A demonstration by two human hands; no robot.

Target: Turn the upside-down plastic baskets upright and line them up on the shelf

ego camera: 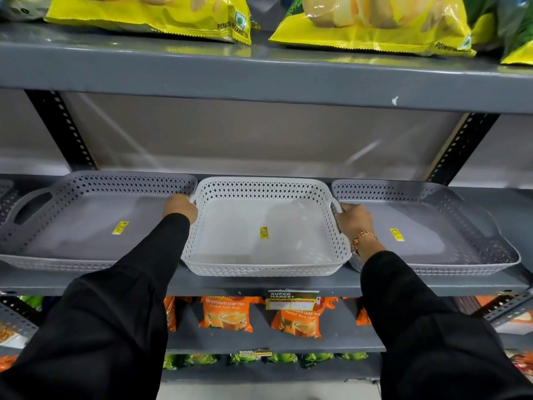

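**Desk:** What are the hands on, and how tight is it around them?

**Operator:** I see both hands on the white basket (266,226), which sits upright in the middle of the grey shelf (230,282). The left hand (181,208) is curled over its left handle, and the right hand (355,222) is closed around its right handle, a beaded bracelet (362,239) at that wrist. Both sleeves are black.

**Desk:** Neighbours?

**Operator:** A grey basket on the left (86,223) and a grey basket on the right (427,226), both upright, open side up, each with a yellow sticker on its floor. The white one has the same sticker. Side room is almost nil: the left hand fills the gap between the white rim and the left basket's rim, and the right hand sits over the right basket's near corner. I cannot tell whether the rims actually touch.

**Desk:** Front edge?

**Operator:** All three front rims lie close to the shelf lip, the white one slightly nearer me. Behind the baskets there is bare shelf up to the back panel, and open height up to the shelf above.

**Desk:** And the surroundings?

**Operator:** Slotted black uprights (62,128) at both sides. Yellow potato wafer bags (150,15) overhead, orange leaf tea packets (227,313) on the shelf below, behind a supermarket price tag (291,300), and green packets lower still.
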